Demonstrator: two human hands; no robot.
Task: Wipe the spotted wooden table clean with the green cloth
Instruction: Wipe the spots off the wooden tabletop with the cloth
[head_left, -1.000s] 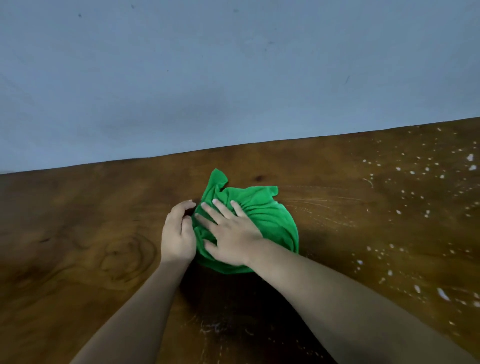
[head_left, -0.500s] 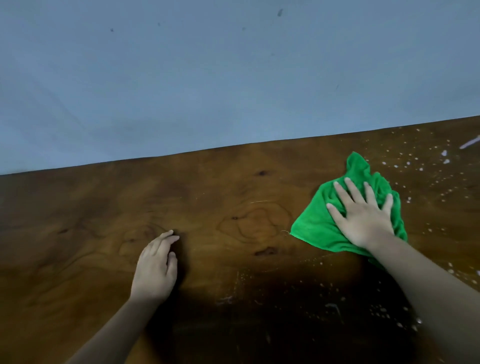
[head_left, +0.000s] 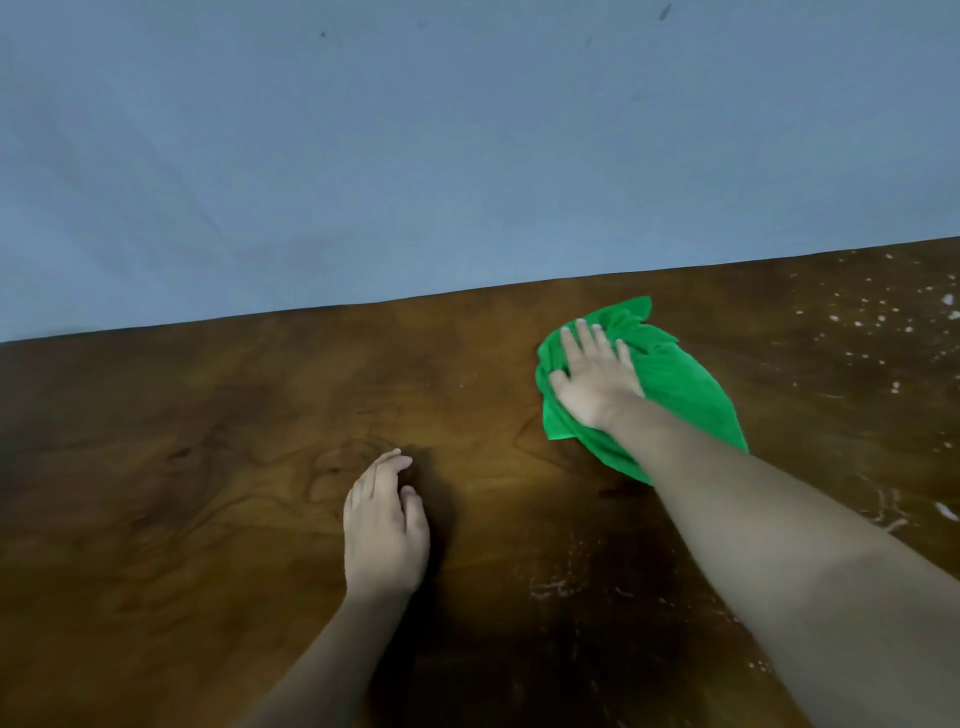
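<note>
The green cloth (head_left: 685, 395), bunched near the far edge of the wooden table (head_left: 208, 467), lies pressed under the flat, straight-fingered right hand (head_left: 597, 374). A second earlier both hands held it at mid-table; the left hand (head_left: 384, 530) has since released it and rests relaxed on bare wood, grasping nothing. White spots (head_left: 883, 322) persist toward the far right corner, so wiping appears unfinished; a plain blue-grey wall (head_left: 467, 156) stands behind.
</note>
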